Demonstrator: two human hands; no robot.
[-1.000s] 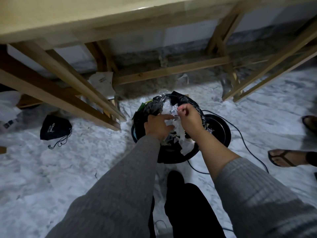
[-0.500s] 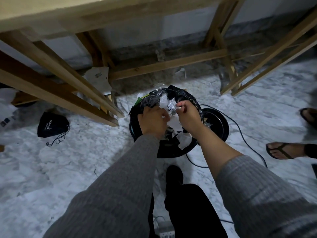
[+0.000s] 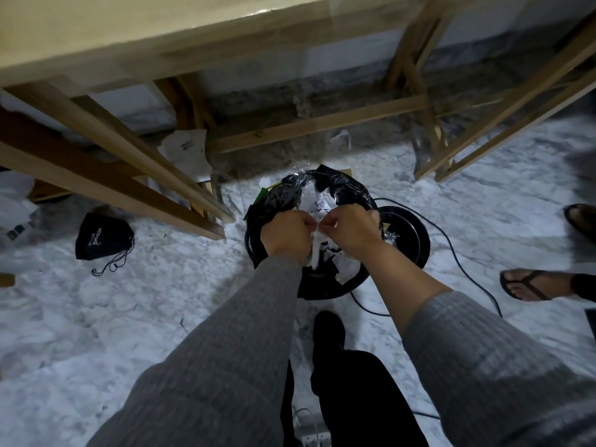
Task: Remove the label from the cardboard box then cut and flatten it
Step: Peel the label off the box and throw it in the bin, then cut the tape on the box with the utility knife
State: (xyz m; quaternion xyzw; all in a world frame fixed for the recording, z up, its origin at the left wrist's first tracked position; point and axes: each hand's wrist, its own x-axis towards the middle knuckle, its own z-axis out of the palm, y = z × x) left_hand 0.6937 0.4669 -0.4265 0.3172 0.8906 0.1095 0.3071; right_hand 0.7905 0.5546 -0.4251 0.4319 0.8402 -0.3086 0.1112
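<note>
Both of my hands hover over a round black bin [image 3: 258,250] lined with a black plastic bag, standing on the marble floor. My left hand [image 3: 287,235] and my right hand [image 3: 351,229] are closed fist to fist, pinching a white strip of peeled label [image 3: 315,253] between them. The strip hangs down into the bin. White torn paper scraps [image 3: 314,201] lie inside the bin behind my hands. The cardboard box is out of sight.
A wooden table [image 3: 129,43] with slanted legs rises ahead. A black drawstring pouch [image 3: 101,235] lies on the floor at left. The bin's lid [image 3: 408,240] and a black cable [image 3: 464,272] lie to the right, near another person's sandalled foot [image 3: 532,285]. A power strip [image 3: 314,438] sits by my leg.
My two hands have drawn closer together over the bin, now knuckle to knuckle on the white strip. The view has shifted slightly.
</note>
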